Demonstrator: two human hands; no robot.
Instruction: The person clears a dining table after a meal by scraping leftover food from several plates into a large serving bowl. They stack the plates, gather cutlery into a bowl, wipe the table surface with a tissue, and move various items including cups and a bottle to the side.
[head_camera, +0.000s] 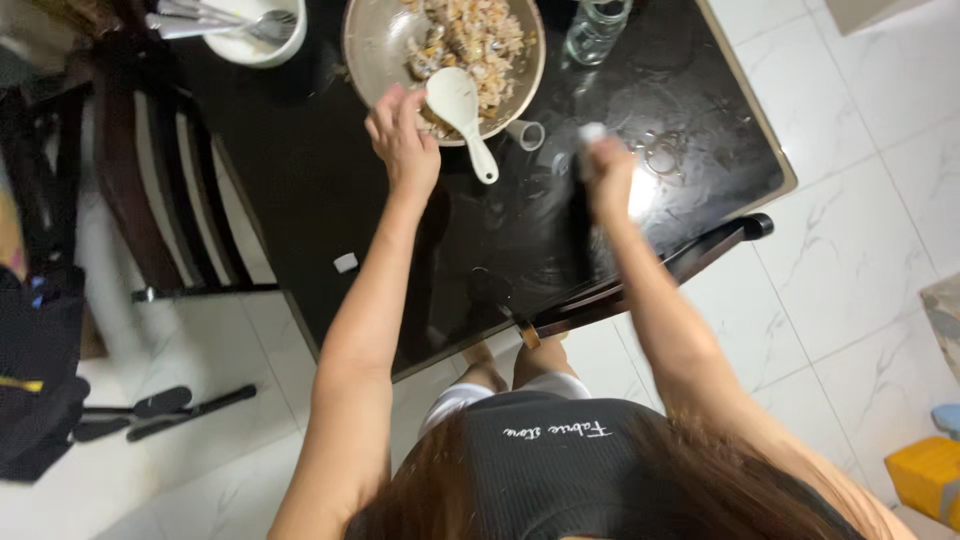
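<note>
Her left hand (403, 140) loosely touches one white rice paddle (461, 112) resting in the single pan (380, 45); right hand (608, 175) grips one small white-capped shaker (591, 134) above the dark surface (320, 190).

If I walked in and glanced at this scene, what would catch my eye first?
First, the round metal pan of fried rice at the far edge of the glossy black table, with a white plastic rice paddle resting on its rim. The left hand reaches to the pan's near rim beside the paddle, while the right hand grips a blurred dark bottle with a pale cap further right.
</note>
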